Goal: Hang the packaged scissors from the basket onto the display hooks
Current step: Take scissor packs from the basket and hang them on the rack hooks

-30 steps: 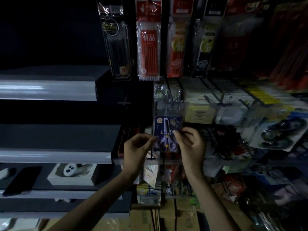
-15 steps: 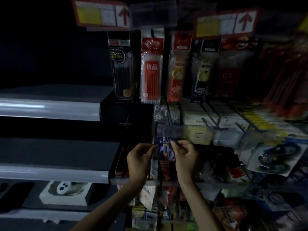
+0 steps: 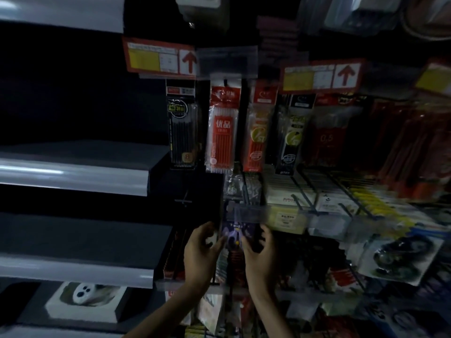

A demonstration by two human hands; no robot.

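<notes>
Low at the middle of the rack (image 3: 317,191), the left hand (image 3: 200,250) and right hand (image 3: 261,254) pinch the side edges of the packaged scissors (image 3: 234,234), upright between them, just under a clear label strip (image 3: 246,212), below hanging pen packs (image 3: 223,132).

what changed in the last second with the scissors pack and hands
The scissors pack moved inward, its top now behind the clear tag strip. The left hand looks loosened, blur hides its grip; the right hand still pinches the edge. Hanging pen packs unchanged.
</notes>
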